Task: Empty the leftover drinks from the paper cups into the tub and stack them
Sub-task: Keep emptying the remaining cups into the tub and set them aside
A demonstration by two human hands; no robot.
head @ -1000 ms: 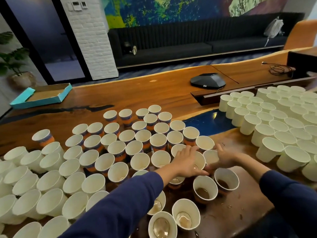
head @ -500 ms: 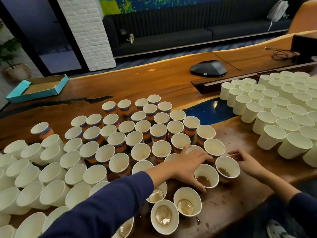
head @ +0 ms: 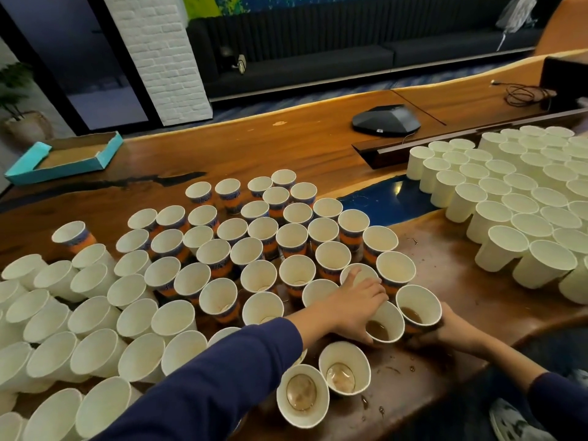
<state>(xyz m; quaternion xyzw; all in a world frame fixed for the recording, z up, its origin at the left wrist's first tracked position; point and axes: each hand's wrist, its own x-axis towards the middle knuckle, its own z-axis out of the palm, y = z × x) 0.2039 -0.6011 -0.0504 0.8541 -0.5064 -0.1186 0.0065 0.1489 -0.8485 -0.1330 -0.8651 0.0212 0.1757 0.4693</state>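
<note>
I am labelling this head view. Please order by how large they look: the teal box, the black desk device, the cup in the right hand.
1. teal box, largest
2. black desk device
3. cup in the right hand, smallest, though it is nearest the camera

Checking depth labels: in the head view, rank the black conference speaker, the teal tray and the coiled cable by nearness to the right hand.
1. Speaker, straight beyond the right hand.
2. Cable, far right.
3. Tray, far left.

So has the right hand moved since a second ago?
Yes. The right hand has drawn back toward the table's near edge and now grips a cup of brown leftover.
</note>
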